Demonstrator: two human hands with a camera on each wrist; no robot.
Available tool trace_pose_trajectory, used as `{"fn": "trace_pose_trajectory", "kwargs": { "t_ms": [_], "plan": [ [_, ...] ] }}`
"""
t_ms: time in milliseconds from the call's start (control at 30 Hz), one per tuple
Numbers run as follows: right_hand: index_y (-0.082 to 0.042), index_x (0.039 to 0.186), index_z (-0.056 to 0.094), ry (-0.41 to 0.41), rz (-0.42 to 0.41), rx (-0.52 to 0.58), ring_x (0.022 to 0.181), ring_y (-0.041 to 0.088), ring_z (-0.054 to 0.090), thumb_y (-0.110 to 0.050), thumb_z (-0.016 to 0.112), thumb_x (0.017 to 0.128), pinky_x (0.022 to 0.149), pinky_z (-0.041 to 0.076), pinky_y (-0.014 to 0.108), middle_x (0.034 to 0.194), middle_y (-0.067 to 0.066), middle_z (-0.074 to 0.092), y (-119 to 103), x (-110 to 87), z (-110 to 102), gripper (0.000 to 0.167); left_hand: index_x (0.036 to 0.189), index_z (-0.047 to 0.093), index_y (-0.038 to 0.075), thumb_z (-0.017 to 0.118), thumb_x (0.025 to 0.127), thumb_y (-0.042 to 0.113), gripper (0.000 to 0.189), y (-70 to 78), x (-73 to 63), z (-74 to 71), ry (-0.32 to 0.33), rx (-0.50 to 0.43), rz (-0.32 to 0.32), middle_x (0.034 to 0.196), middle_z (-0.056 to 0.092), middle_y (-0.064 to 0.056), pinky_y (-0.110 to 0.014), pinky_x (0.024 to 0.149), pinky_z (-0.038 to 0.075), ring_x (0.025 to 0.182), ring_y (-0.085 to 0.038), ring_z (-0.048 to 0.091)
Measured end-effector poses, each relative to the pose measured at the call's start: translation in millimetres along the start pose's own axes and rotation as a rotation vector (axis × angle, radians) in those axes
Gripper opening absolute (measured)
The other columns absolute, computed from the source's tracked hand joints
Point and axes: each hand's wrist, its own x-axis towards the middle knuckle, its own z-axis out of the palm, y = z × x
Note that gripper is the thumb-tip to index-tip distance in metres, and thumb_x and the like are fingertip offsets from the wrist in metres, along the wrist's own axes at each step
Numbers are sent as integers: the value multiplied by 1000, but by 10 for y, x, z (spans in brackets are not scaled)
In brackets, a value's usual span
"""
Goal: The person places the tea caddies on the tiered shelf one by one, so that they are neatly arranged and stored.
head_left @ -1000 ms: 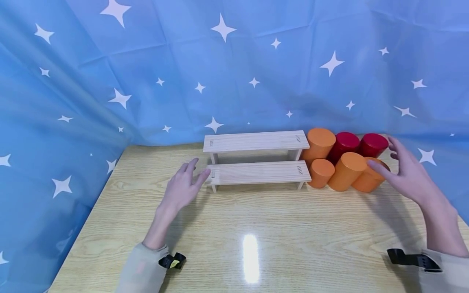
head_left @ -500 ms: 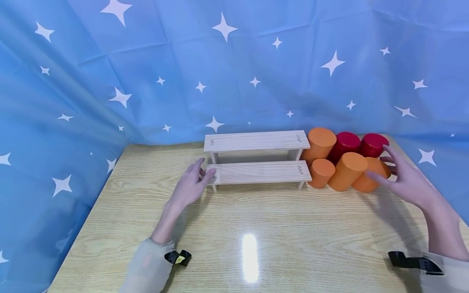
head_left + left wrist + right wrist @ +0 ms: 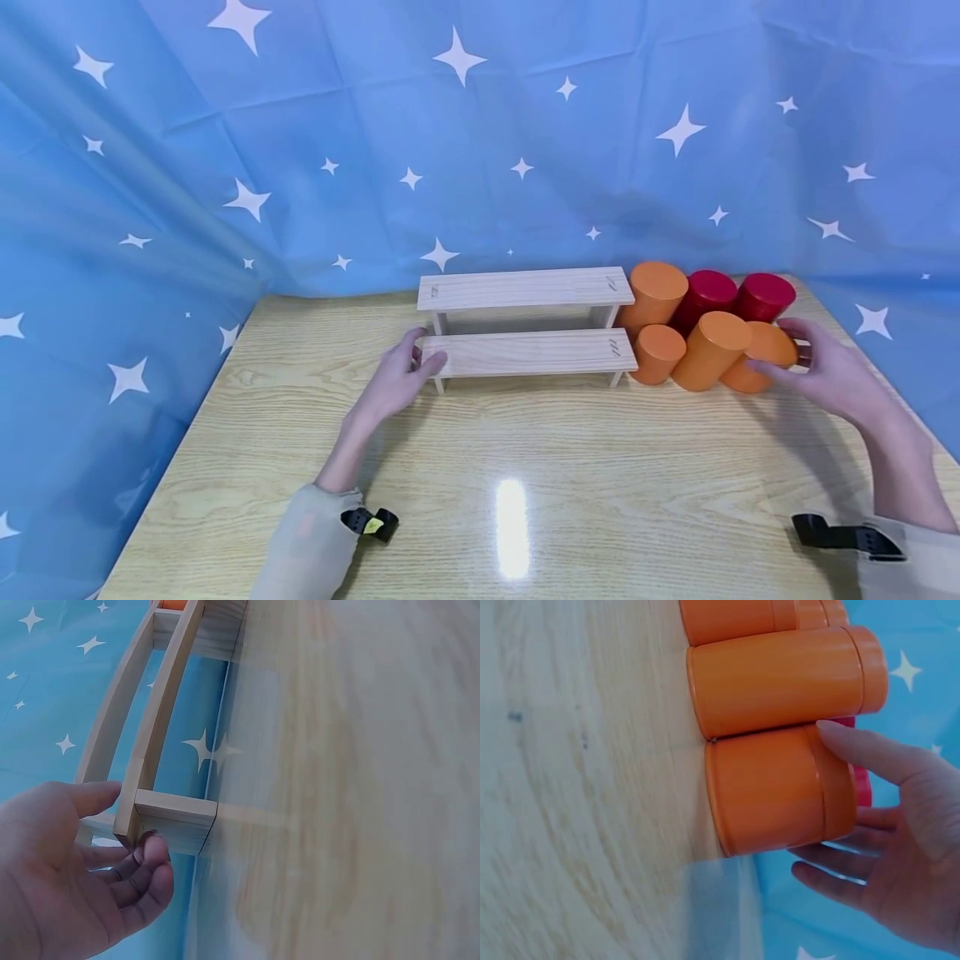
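A blue star-printed cloth [image 3: 315, 125] hangs behind the wood-grain surface [image 3: 615, 483], which carries a two-tier wooden stand [image 3: 528, 354] near its back edge. The left hand [image 3: 393, 379] grips the stand's lower tier at its left end, thumb on top, fingers curled beneath. The right hand [image 3: 836, 371] has thumb and fingers round the wide orange canister [image 3: 763, 357], front right of a cluster beside the stand: two tall orange canisters [image 3: 708, 358], two red canisters [image 3: 703, 298], one small orange canister [image 3: 657, 357].
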Motion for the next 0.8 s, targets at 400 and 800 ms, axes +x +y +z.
{"fn": "trace_pose_trajectory", "kwargs": {
  "t_ms": [400, 800],
  "plan": [
    [13, 145, 28, -43, 103, -59, 108, 52, 48, -26, 76, 93, 66, 38, 4, 131, 36, 43, 34, -9, 17, 80, 150, 36, -3, 65, 100, 29, 66, -42, 22, 34, -5, -118, -16, 88, 47, -6, -29, 62, 40, 70, -16, 44],
    [6, 139, 42, 54, 138, -97, 78, -9, 45, -34, 80, 88, 61, 44, 19, 121, 28, 53, -20, -31, 7, 75, 150, 33, -4, 64, 102, 26, 64, 0, -1, 29, -16, -176, -28, 92, 44, -7, -27, 60, 38, 70, -16, 42]
  ]
}}
